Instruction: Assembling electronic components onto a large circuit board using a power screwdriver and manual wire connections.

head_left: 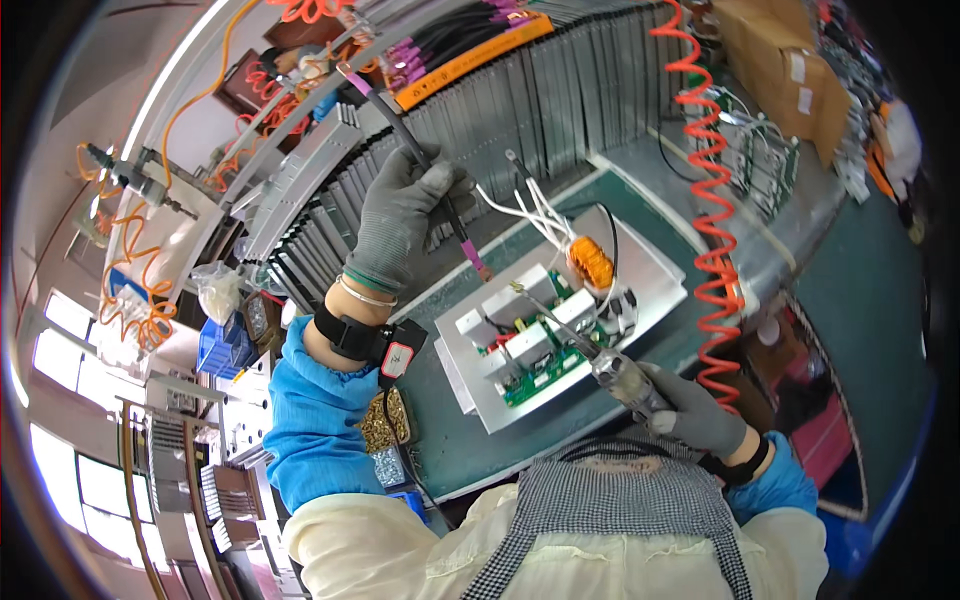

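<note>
My left hand (pixel 400 215), in a grey glove, is closed round a black cable (pixel 398 130) with purple sleeves and metal lugs at its ends. Its lower lug hangs close to the far left edge of a metal plate (pixel 480 405). On that plate sits a green circuit board (pixel 545 378) with white box-shaped parts, an orange-wound coil (pixel 590 262) and white wires (pixel 535 212). My right hand (pixel 695 408), gloved too, grips a power screwdriver (pixel 625 382) by its body. The long bit points up and left over the board; whether its tip touches anything, I cannot tell.
Coiled red air hoses (pixel 705 180) hang at the right. A row of grey metal panels (pixel 540 110) lines the back, below an orange-edged tray (pixel 475 62) of similar cables. Bins of brass fasteners (pixel 385 420) stand left of the plate. A second screwdriver (pixel 135 178) hangs far left.
</note>
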A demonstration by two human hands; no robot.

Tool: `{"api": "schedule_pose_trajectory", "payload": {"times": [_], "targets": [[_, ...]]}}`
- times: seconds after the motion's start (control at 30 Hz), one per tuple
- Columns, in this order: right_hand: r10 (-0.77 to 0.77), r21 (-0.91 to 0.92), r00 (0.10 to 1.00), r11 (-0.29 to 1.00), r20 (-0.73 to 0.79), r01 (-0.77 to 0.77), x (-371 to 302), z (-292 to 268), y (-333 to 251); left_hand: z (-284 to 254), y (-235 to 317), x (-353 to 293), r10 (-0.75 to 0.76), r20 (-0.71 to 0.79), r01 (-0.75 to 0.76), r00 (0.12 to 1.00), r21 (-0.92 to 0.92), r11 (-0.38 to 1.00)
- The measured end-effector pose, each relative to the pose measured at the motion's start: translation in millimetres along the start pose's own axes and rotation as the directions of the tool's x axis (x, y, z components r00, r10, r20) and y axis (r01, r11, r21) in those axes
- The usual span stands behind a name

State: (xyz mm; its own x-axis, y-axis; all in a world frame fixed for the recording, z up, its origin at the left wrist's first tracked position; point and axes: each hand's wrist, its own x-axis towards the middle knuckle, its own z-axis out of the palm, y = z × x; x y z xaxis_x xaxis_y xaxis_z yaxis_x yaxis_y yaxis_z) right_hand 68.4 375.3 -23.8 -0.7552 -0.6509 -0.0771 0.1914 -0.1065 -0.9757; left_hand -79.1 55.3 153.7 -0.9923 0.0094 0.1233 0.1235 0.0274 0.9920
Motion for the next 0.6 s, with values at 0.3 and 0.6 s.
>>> {"api": "schedule_pose_trajectory", "payload": {"times": [0.3, 0.6], "targets": [[-0.102, -0.192, 0.989, 0.978, -0.109, 0.08, -18, 58, 11, 7, -6, -38, 0.021, 0.215, -0.014, 0.976, -0.034, 0.999], [-0.063, -0.334, 0.986, 0.943, -0.157, 0.007, -32, 78, 5, 11, -9, -47, 0.034, 0.302, -0.024, 0.953, -0.039, 0.999]]}}
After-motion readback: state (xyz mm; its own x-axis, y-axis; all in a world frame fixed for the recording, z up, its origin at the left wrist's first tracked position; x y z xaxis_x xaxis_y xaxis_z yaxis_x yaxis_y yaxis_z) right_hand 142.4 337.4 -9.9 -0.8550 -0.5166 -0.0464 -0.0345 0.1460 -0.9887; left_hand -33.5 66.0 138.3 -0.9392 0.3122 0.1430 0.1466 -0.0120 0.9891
